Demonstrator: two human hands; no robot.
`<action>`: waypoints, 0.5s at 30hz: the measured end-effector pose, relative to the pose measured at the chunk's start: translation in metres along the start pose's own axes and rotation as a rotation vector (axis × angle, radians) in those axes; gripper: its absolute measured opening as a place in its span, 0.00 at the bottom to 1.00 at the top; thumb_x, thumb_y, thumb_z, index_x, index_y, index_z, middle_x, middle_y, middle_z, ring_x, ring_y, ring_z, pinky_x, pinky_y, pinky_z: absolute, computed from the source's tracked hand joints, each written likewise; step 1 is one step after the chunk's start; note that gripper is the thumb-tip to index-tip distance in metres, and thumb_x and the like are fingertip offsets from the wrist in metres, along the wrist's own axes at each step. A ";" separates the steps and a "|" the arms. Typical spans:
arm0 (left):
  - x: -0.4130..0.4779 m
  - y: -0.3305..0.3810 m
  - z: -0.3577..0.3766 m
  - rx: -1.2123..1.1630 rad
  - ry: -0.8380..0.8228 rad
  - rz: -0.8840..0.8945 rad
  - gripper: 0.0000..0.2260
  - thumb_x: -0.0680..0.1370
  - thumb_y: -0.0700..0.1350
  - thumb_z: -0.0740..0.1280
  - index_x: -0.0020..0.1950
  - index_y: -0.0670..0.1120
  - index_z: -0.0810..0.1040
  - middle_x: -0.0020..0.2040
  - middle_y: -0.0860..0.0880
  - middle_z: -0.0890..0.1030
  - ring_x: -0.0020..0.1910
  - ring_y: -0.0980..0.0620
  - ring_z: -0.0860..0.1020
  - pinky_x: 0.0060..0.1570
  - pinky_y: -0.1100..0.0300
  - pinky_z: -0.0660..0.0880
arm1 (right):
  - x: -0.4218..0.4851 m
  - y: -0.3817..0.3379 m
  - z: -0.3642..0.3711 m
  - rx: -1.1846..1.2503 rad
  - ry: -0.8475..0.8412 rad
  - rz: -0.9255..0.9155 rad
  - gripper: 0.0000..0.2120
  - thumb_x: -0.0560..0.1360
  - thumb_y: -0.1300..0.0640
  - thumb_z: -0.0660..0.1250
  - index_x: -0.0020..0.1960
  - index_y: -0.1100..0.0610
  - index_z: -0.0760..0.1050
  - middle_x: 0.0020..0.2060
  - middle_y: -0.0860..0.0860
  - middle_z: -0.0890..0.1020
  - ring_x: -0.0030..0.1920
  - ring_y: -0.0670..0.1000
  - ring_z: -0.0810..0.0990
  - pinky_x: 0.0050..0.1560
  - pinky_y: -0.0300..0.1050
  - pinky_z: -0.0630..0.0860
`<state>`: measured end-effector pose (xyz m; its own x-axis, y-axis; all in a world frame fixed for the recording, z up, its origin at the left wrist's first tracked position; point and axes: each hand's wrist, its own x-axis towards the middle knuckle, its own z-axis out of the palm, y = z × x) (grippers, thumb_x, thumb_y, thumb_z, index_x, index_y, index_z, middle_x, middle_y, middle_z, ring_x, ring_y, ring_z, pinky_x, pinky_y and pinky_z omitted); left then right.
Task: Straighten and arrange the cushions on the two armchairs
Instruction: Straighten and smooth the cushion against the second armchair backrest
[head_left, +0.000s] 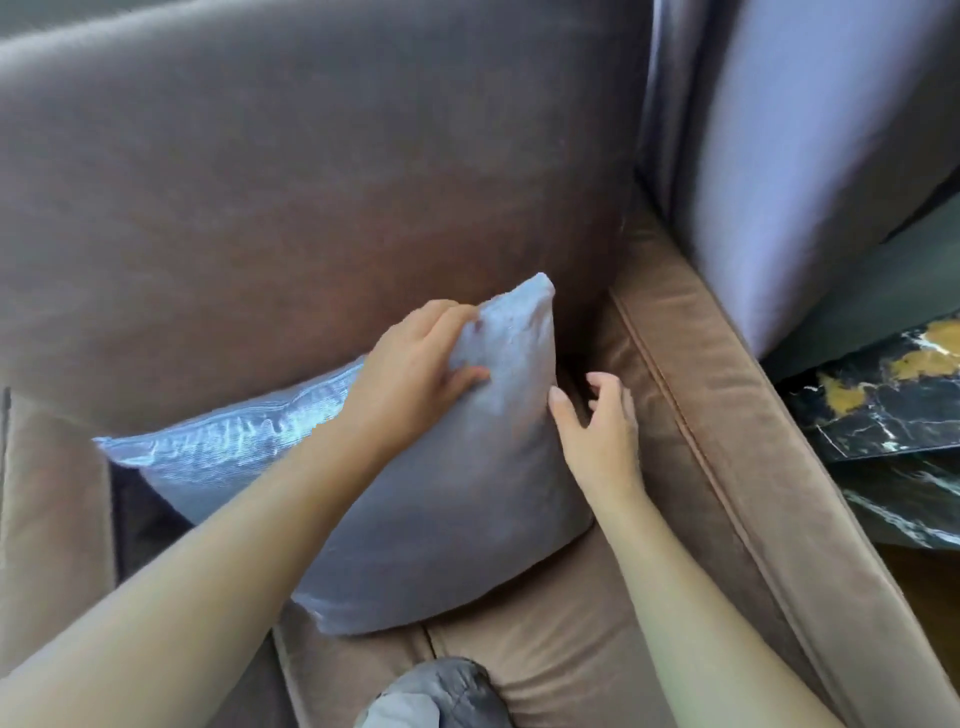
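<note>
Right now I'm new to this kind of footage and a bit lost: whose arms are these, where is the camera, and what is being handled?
There is one picture, taken by a camera worn on a person's head, looking down at their own bare arms. There is no machine here.

They lean over a brown armchair. A blue-grey cushion stands on its seat, leaning against the backrest. The left hand grips the cushion near its top corner. The right hand is open beside the cushion's right edge, thumb at the fabric, holding nothing.

At right hangs a curtain, with dark marbled flooring below it.
</note>
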<state>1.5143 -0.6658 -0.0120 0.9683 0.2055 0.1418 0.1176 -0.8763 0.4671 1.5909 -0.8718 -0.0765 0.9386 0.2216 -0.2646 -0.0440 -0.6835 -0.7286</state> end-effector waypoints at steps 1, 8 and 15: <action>-0.018 -0.012 -0.006 0.035 -0.003 -0.014 0.25 0.75 0.58 0.69 0.65 0.43 0.73 0.62 0.46 0.77 0.58 0.44 0.77 0.55 0.50 0.75 | -0.004 -0.026 -0.005 -0.013 0.020 -0.110 0.31 0.72 0.39 0.67 0.68 0.55 0.67 0.66 0.52 0.70 0.63 0.52 0.72 0.61 0.47 0.71; -0.116 -0.081 -0.048 0.357 -0.094 -0.336 0.45 0.68 0.78 0.53 0.70 0.44 0.70 0.58 0.46 0.81 0.57 0.42 0.79 0.60 0.45 0.71 | -0.013 -0.142 0.007 -0.618 -0.096 -0.950 0.45 0.62 0.23 0.62 0.63 0.58 0.71 0.59 0.53 0.75 0.62 0.55 0.73 0.66 0.49 0.62; -0.141 -0.119 -0.064 0.440 -0.077 -0.410 0.45 0.63 0.83 0.50 0.52 0.43 0.73 0.46 0.47 0.77 0.46 0.43 0.78 0.45 0.48 0.73 | 0.023 -0.123 0.012 -1.134 -0.189 -0.870 0.49 0.56 0.15 0.49 0.53 0.56 0.70 0.45 0.50 0.71 0.47 0.55 0.73 0.56 0.54 0.69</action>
<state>1.3495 -0.5626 -0.0321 0.8360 0.5469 -0.0446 0.5487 -0.8336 0.0637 1.6139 -0.7739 -0.0004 0.4633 0.8734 -0.1500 0.8830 -0.4404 0.1625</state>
